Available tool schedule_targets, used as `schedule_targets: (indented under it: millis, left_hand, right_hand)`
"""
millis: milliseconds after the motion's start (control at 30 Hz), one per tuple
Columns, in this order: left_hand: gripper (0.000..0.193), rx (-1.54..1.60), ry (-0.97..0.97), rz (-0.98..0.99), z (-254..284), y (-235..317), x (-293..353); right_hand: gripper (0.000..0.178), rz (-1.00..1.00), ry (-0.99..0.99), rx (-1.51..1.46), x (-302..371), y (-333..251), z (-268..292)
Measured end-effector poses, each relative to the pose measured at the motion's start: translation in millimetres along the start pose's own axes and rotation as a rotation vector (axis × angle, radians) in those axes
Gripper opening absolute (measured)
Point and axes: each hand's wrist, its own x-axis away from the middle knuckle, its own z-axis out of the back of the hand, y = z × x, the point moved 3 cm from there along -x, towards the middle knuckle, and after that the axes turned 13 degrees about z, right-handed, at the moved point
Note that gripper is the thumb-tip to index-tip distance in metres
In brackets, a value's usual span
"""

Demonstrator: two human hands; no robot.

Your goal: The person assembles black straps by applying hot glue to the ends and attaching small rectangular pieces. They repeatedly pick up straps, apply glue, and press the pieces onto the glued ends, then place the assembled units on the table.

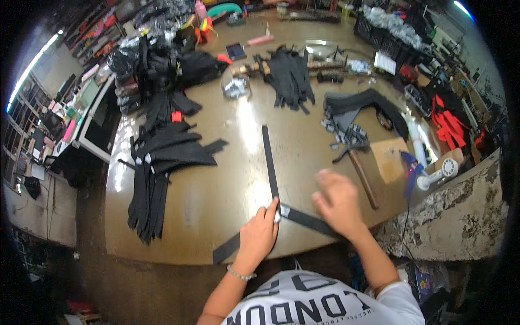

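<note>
My left hand [259, 234] presses its fingers, held together, onto black webbing straps at the table's near edge. One narrow strap [269, 160] runs from its fingertips straight toward the far side. A wider strap [307, 220], with a small pale label at its inner end, slants off to the right. Another wide black end [226, 249] sticks out left of the hand. A bit of white [277, 218] shows beside the thumb. My right hand [338, 203], slightly blurred, hovers over the table with fingers apart, holding nothing, near the right-hand strap.
A large pile of black straps [149, 184] covers the left side; another bundle [290, 78] lies far. At right are small metal buckles [346, 134], a wooden-handled hammer [364, 179], a tan board [390, 157], a blue glue gun [413, 170] and a white handheld fan [440, 172].
</note>
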Motion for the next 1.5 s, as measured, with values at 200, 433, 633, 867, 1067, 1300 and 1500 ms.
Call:
schedule_targets:
  millis: [200,433,633,867,1067,1300,1500]
  left_hand:
    - [0.039,0.317,0.130,0.048,19,-17,14]
    - [0.029,0.571,0.238,0.124,12,-41,15]
    - [0.031,0.573,0.214,0.169,10,-45,14]
    - [0.038,0.548,0.136,0.196,1,-52,14]
    - [0.033,0.479,0.153,0.157,5,-46,16]
    - [0.028,0.375,0.366,0.056,1,0,18]
    - [0.036,0.115,0.164,0.206,-4,6,7]
  right_hand:
    - [0.046,-0.540,-0.204,0.335,-2,88,26]
    - [0.026,-0.254,0.211,-0.311,-29,-67,52]
    - [0.035,-0.453,-0.169,-0.222,-18,-94,26]
    - [0.035,-0.398,-0.433,-0.255,-17,-114,16]
    - [0.045,-0.428,-0.066,-0.485,-11,-66,26]
    - [0.039,-0.307,0.040,0.049,1,14,66]
    - [0.032,-0.215,0.021,0.406,33,61,36]
